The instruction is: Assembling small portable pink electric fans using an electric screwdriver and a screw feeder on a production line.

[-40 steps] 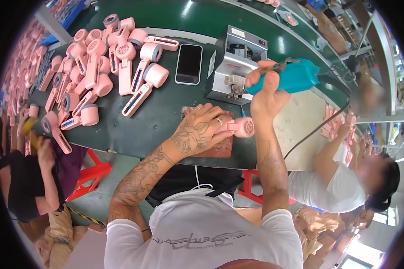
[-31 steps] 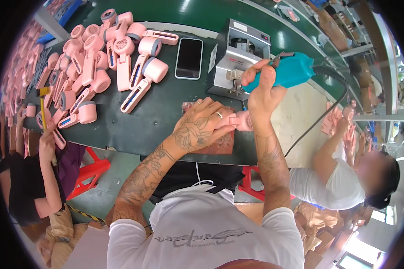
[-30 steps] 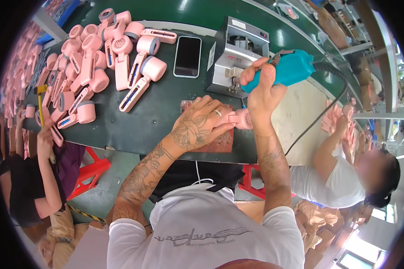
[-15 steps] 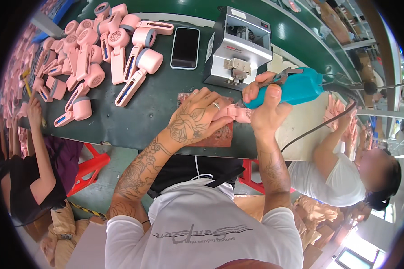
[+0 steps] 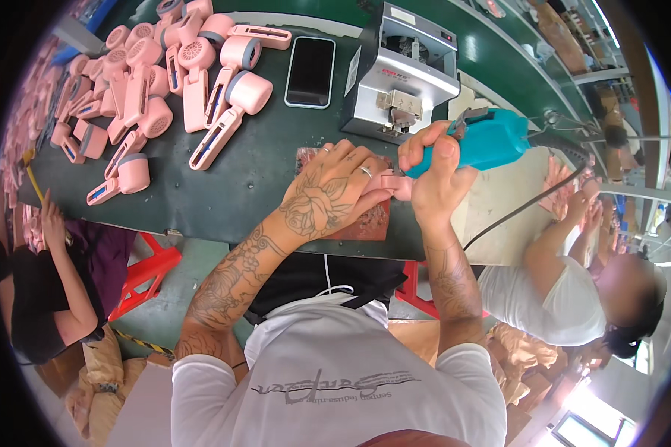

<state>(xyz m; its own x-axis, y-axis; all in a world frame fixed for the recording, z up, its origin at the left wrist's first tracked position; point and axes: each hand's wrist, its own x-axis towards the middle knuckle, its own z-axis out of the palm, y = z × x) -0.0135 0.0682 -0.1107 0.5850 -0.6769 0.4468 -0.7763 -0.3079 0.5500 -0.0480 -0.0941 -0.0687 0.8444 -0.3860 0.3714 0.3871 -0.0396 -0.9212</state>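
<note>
Left hand: The person's left hand [image 5: 332,182] is palm down and holds a pink fan. The fingers and thumb cover most of the fan's handle.
Pink fan: The pink fan [image 5: 402,187] lies at the red pad, near the front edge of the worktop [image 5: 268,182]. Its round head pokes out to the right, between the two hands.
Right hand: The right hand [image 5: 443,167] is wrapped around a blue-green tool.
Blue-green tool: The blue-green tool [image 5: 492,140] lies on its side, with its nose toward the fan's bend. A cable [image 5: 558,141] comes out of its back end. The tip is too small and too covered to tell if it touches the fan.
Red pad: The red pad [image 5: 365,225] is under the left hand, flat on the worktop.
Step now: It looks like the tool is being lined up with the bend of the fan, or is working there. I cannot tell which.
Next move: I think it calls for a still left hand and a straight, gentle push with the tool, so the tip does not slip off.
Silver machine: The silver machine [image 5: 402,82] stands just past the hands.
Phone: The phone [image 5: 311,73] lies flat, left of the machine.
Fan pile: The pile of pink fans [image 5: 136,93] is on the left, well apart from the hands.
</note>
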